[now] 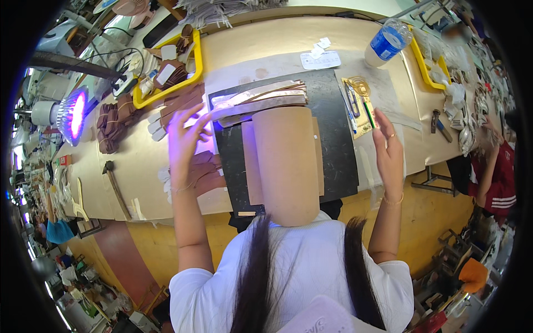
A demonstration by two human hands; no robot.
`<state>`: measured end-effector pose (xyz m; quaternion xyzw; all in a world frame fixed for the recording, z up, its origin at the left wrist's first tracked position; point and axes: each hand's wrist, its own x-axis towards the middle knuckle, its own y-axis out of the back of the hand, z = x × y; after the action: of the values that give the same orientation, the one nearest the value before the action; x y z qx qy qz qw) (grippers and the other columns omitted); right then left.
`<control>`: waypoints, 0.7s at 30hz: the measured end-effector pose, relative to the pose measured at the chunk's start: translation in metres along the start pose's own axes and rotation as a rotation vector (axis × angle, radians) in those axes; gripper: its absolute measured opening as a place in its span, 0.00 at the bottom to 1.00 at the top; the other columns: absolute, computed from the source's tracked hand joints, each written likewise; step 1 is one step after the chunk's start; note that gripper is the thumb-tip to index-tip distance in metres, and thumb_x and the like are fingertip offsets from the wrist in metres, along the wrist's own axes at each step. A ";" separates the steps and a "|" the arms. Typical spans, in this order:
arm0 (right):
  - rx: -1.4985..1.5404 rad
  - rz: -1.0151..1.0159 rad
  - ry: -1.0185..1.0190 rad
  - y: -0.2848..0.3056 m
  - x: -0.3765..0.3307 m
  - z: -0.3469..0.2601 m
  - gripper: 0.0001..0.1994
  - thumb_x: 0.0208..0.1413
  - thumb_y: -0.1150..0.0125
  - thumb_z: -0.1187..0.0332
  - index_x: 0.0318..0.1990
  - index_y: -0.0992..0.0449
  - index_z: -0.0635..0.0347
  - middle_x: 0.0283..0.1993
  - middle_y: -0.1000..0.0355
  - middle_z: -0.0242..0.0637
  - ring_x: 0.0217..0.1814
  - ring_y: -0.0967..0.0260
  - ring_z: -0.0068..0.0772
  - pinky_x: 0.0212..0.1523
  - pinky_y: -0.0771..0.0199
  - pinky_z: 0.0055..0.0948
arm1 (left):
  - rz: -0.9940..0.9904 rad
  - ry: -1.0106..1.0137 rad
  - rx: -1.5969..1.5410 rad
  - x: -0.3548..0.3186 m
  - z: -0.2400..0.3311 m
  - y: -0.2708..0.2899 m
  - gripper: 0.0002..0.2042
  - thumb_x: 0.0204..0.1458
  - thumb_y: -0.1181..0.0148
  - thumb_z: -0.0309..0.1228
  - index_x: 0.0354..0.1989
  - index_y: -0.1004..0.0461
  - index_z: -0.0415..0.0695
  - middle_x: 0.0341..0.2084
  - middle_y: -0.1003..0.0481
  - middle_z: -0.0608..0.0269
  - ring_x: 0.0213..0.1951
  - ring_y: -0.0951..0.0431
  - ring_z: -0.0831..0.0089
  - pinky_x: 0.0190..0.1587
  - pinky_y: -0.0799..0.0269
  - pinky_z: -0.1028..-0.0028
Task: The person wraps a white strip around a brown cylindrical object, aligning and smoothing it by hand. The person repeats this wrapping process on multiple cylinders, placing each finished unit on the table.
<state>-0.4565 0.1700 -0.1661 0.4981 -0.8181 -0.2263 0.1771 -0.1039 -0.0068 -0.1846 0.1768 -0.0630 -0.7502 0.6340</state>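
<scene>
A tan, curved board [288, 161] stands in front of me on the black mat [338, 155], with flat brown panels at its sides. Across its far end lies a bundle of long, thin strips [261, 99], pale and shiny on top. My left hand [186, 133] is open beside the left end of these strips, fingers spread. Whether a fingertip touches them I cannot tell. On the right, my right hand [390, 147] is open, its fingers loosely stretched, with nothing visible in it. It hovers by a small yellowish tray [362, 129] of pens and tools.
A lit lamp [72, 115] glows purple at the left. Brown pieces fill a yellow basket [197, 61], and brown bundles [111, 125] lie nearby. A hammer [116, 188] rests at front left. A water bottle [383, 47] stands far right; another person [494, 172] sits beyond the right edge.
</scene>
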 end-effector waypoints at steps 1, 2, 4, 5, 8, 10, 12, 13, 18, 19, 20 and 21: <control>-0.150 0.041 0.009 0.011 0.007 0.009 0.18 0.60 0.51 0.62 0.54 0.32 0.62 0.58 0.35 0.45 0.62 0.40 0.41 0.59 0.42 0.31 | 0.026 -0.008 0.060 -0.004 0.001 0.005 0.16 0.49 0.38 0.29 0.47 0.27 0.40 0.35 0.26 0.61 0.22 0.24 0.77 0.24 0.29 0.82; -0.224 0.086 0.048 0.018 0.016 0.023 0.16 0.58 0.49 0.65 0.52 0.30 0.62 0.55 0.34 0.44 0.59 0.38 0.42 0.58 0.40 0.32 | 0.067 0.005 0.048 -0.010 -0.001 0.015 0.16 0.49 0.37 0.29 0.47 0.26 0.40 0.32 0.29 0.63 0.22 0.26 0.78 0.22 0.32 0.83; -0.406 0.180 0.113 0.032 0.029 0.064 0.12 0.55 0.45 0.71 0.47 0.26 0.60 0.51 0.31 0.43 0.55 0.36 0.43 0.54 0.37 0.32 | 0.147 0.042 0.085 -0.024 -0.009 0.037 0.16 0.49 0.38 0.31 0.46 0.26 0.41 0.30 0.31 0.66 0.21 0.29 0.81 0.21 0.35 0.84; -0.483 0.179 0.154 0.037 0.033 0.081 0.12 0.54 0.45 0.73 0.47 0.25 0.59 0.49 0.31 0.42 0.53 0.35 0.43 0.53 0.36 0.33 | 0.193 0.069 0.163 -0.032 -0.021 0.054 0.17 0.48 0.37 0.32 0.47 0.27 0.41 0.29 0.31 0.66 0.21 0.29 0.81 0.22 0.35 0.83; -0.662 0.168 0.257 0.043 0.038 0.117 0.13 0.51 0.43 0.75 0.45 0.24 0.57 0.44 0.29 0.41 0.48 0.34 0.42 0.49 0.34 0.34 | 0.268 0.162 0.235 -0.061 -0.069 0.104 0.18 0.48 0.37 0.32 0.47 0.27 0.41 0.30 0.30 0.64 0.23 0.29 0.80 0.24 0.35 0.82; -0.711 0.157 0.281 0.039 0.039 0.126 0.12 0.50 0.42 0.76 0.44 0.23 0.56 0.43 0.29 0.40 0.47 0.34 0.41 0.49 0.35 0.33 | 0.314 0.232 0.384 -0.085 -0.093 0.129 0.17 0.48 0.37 0.32 0.47 0.27 0.40 0.31 0.29 0.62 0.26 0.28 0.79 0.25 0.33 0.80; -0.750 0.163 0.333 0.035 0.039 0.135 0.13 0.50 0.42 0.76 0.44 0.23 0.56 0.44 0.29 0.40 0.47 0.33 0.41 0.49 0.34 0.34 | 0.340 0.307 0.605 -0.114 -0.118 0.152 0.17 0.48 0.36 0.32 0.46 0.27 0.39 0.32 0.29 0.61 0.28 0.27 0.77 0.27 0.32 0.79; -0.753 0.158 0.377 0.029 0.041 0.136 0.13 0.50 0.42 0.76 0.45 0.23 0.56 0.44 0.29 0.40 0.47 0.33 0.42 0.48 0.34 0.34 | 0.368 0.337 0.621 -0.130 -0.128 0.160 0.19 0.46 0.35 0.31 0.46 0.27 0.38 0.35 0.27 0.57 0.31 0.26 0.73 0.31 0.30 0.76; -0.831 0.208 0.493 0.028 0.032 0.136 0.13 0.46 0.40 0.78 0.41 0.24 0.57 0.42 0.26 0.40 0.43 0.29 0.42 0.44 0.30 0.37 | 0.245 0.412 0.549 -0.158 -0.141 0.156 0.24 0.42 0.33 0.34 0.47 0.29 0.34 0.39 0.25 0.48 0.36 0.23 0.64 0.40 0.29 0.70; -0.821 0.195 0.463 0.031 0.030 0.141 0.12 0.48 0.41 0.77 0.41 0.25 0.58 0.43 0.27 0.40 0.45 0.30 0.43 0.46 0.31 0.37 | 0.252 0.453 0.543 -0.158 -0.144 0.155 0.25 0.42 0.32 0.35 0.47 0.29 0.34 0.40 0.25 0.47 0.37 0.23 0.62 0.40 0.29 0.70; -0.817 0.186 0.428 0.035 0.030 0.147 0.11 0.49 0.41 0.76 0.42 0.25 0.59 0.44 0.27 0.40 0.47 0.30 0.43 0.47 0.32 0.37 | 0.251 0.487 0.535 -0.158 -0.148 0.154 0.26 0.41 0.32 0.36 0.47 0.29 0.34 0.40 0.25 0.46 0.38 0.23 0.61 0.41 0.29 0.70; -0.826 0.132 0.428 0.039 0.031 0.149 0.11 0.51 0.43 0.75 0.44 0.26 0.59 0.46 0.27 0.40 0.49 0.31 0.42 0.52 0.36 0.37 | 0.265 0.494 0.516 -0.162 -0.149 0.153 0.26 0.41 0.31 0.37 0.47 0.28 0.35 0.38 0.24 0.47 0.37 0.23 0.62 0.40 0.29 0.70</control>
<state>-0.5761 0.1867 -0.2674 0.3684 -0.6346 -0.4134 0.5392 0.1109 0.1411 -0.2440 0.4963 -0.1175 -0.5560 0.6563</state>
